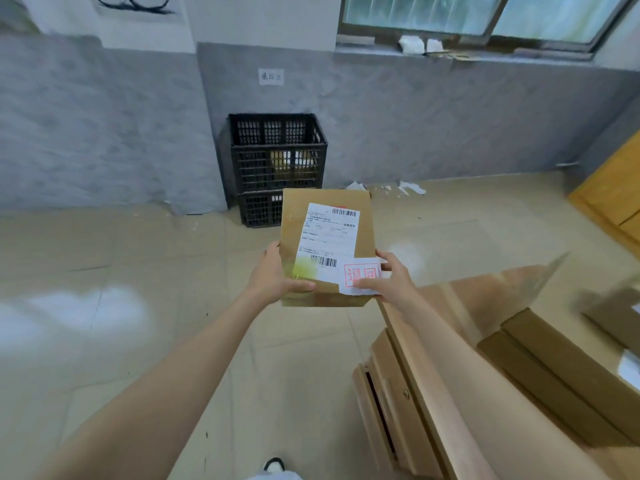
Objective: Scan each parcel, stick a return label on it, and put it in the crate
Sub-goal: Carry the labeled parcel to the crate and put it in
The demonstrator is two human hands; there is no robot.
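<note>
Head-worn view, forward and downward

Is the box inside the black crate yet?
No, the left hand and the right hand hold the box in the air, short of the black crate.

parcel [327,237] before crate [277,157] | crate against wall [415,116] | return label [362,275] on parcel's near-right corner | desk [377,393] right, boxes [554,368] seemingly on it
</note>
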